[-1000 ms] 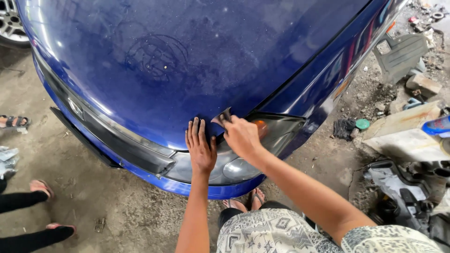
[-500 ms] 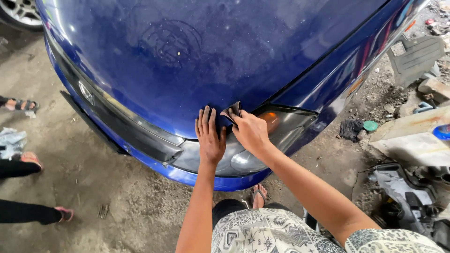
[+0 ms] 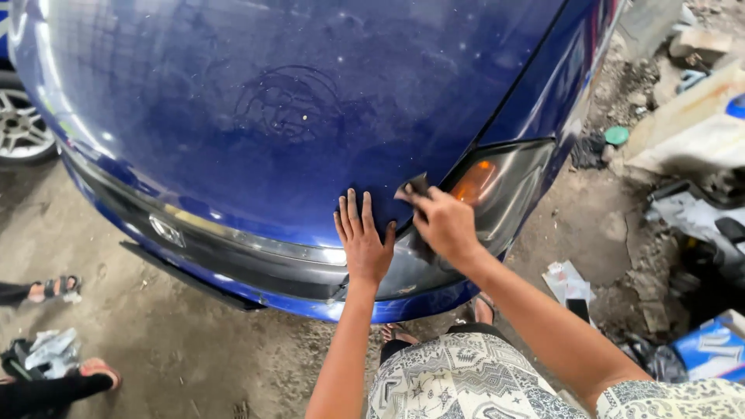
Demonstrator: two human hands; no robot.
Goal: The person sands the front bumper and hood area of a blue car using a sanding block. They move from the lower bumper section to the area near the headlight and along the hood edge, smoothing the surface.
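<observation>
Dirt workshop floor (image 3: 155,341) under blue car | my left hand (image 3: 363,244) flat, fingers spread on hood (image 3: 310,116) edge | my right hand (image 3: 444,225) pinches grey sanding sheet (image 3: 414,186) beside headlight (image 3: 504,194) | bystander's sandalled foot (image 3: 58,289) far left

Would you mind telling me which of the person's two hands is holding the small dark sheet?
The right hand, pinching the dark sheet beside the headlight; the left hand lies flat and empty on the blue hood.

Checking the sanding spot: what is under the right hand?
The right hand presses a small grey sheet onto the blue hood beside the headlight. The paint beneath is covered.
</observation>
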